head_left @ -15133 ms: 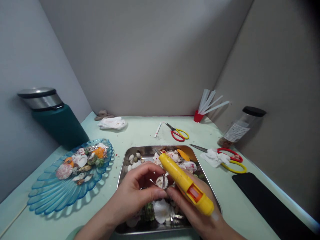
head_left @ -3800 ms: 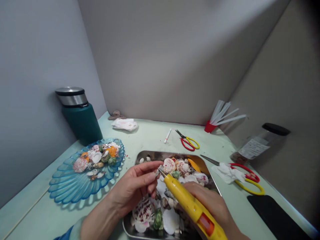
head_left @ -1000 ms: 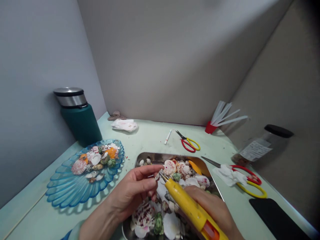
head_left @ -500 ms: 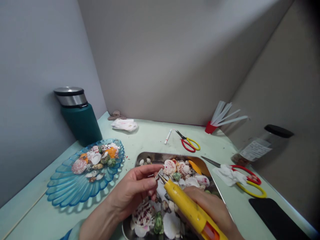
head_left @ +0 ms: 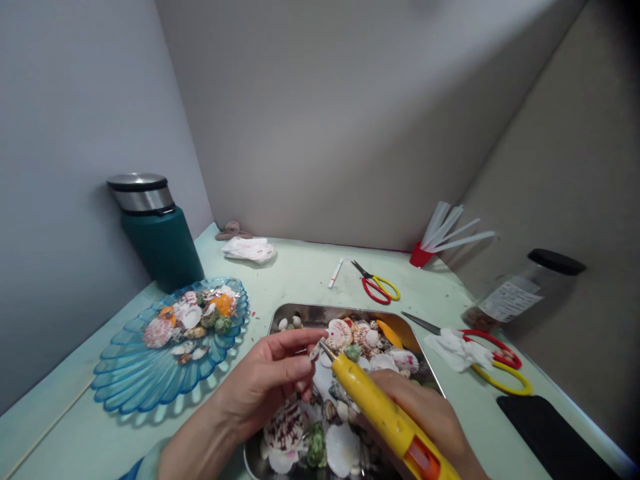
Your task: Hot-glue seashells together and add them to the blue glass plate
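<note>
My left hand (head_left: 267,383) hovers over a steel tray (head_left: 305,313) of mixed seashells, thumb and fingers pinched on a small pale shell (head_left: 314,351). My right hand (head_left: 425,417) grips a yellow glue gun (head_left: 385,417) with an orange trigger. The gun's metal nozzle touches the small shell between my left fingertips. Below the hands lie a purple-striped scallop (head_left: 286,427), a green snail shell (head_left: 317,445) and white shells.
A blue shell-shaped glass dish (head_left: 133,370) with glued shells sits left. A dark green flask (head_left: 157,237) stands behind it. Two red-and-yellow scissors (head_left: 377,285) (head_left: 493,360), a tissue, a red cup of glue sticks (head_left: 437,241), a jar (head_left: 520,287) and a black phone (head_left: 560,440) lie right.
The glue gun's nozzle has stayed at the small shell in my left fingers, shifting only slightly over the last second. Nothing else has moved.
</note>
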Action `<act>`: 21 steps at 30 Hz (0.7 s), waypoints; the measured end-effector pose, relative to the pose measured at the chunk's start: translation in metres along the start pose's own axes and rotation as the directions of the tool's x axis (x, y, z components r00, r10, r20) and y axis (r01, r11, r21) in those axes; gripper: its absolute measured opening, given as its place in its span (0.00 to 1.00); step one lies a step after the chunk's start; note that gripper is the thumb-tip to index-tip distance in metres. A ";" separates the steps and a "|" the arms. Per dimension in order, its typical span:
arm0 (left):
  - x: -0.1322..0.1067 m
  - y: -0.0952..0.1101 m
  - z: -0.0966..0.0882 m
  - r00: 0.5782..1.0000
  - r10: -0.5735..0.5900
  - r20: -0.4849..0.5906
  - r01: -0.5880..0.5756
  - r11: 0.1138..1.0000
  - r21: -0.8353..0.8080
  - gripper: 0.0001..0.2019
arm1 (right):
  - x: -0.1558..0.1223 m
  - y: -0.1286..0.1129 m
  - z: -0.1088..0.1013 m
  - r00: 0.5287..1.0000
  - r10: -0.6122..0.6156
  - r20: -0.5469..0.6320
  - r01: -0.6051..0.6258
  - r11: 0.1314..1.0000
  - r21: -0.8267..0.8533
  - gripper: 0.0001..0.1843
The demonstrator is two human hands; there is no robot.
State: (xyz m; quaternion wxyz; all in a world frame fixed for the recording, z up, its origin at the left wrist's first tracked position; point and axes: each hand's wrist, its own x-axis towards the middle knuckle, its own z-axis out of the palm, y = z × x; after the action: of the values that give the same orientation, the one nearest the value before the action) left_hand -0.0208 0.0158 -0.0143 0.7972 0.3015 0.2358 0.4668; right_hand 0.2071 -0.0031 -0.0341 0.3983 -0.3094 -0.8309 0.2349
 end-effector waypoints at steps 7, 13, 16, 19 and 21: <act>0.000 0.000 0.000 1.000 0.000 -0.005 0.000 1.000 -0.004 0.17 | 0.001 -0.002 0.004 0.999 0.042 0.019 -0.043 0.997 0.057 0.18; 0.000 -0.001 -0.002 1.000 0.010 0.008 -0.010 1.000 0.004 0.18 | 0.001 -0.002 0.001 0.998 0.043 0.035 -0.044 0.999 0.022 0.14; 0.000 -0.002 -0.002 1.000 0.021 0.012 -0.020 1.000 -0.015 0.19 | -0.001 0.001 -0.002 0.999 0.036 0.039 -0.035 0.999 -0.039 0.09; 0.000 -0.001 -0.001 0.999 0.035 -0.003 -0.035 0.999 -0.028 0.18 | -0.003 0.004 -0.002 0.998 0.041 0.037 -0.039 0.997 -0.068 0.07; -0.001 -0.001 0.000 0.999 0.039 -0.010 -0.039 0.999 -0.023 0.18 | -0.003 0.005 -0.001 0.998 0.041 0.038 -0.039 0.997 -0.063 0.07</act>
State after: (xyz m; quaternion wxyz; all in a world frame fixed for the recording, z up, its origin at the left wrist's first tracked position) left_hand -0.0206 0.0149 -0.0145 0.7902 0.2946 0.2286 0.4863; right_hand 0.2110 -0.0020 -0.0384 0.3673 -0.3336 -0.8392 0.2227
